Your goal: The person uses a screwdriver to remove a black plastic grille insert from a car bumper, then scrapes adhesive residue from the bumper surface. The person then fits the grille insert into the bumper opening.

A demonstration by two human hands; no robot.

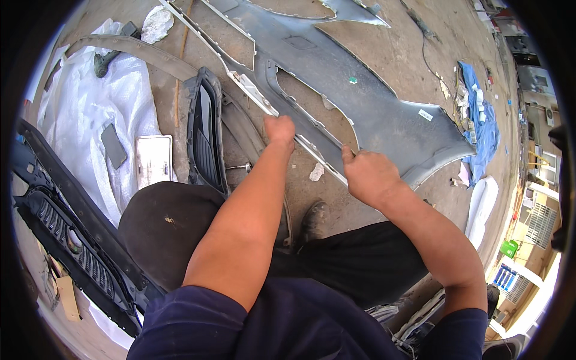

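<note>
A large grey car body panel (366,84) with white edges and long openings lies across the upper middle of the head view, inner face up. My left hand (279,131) is closed on its long white-edged lower rim. To the right, my right hand (366,171) is closed on the same panel beside the lower end of an opening, thumb raised along the edge. A black trim piece with a grille (204,129) lies left of my left hand, with a long grey strip (132,51) behind it. My knees and a boot show below the panel.
At left are white plastic sheeting (90,96), a phone (113,145), a license plate (154,159) and a large black bumper piece (72,240). Blue cloth (480,132), a white roll (480,210) and a cable (426,54) lie at right. Shelves or building fittings show at far right.
</note>
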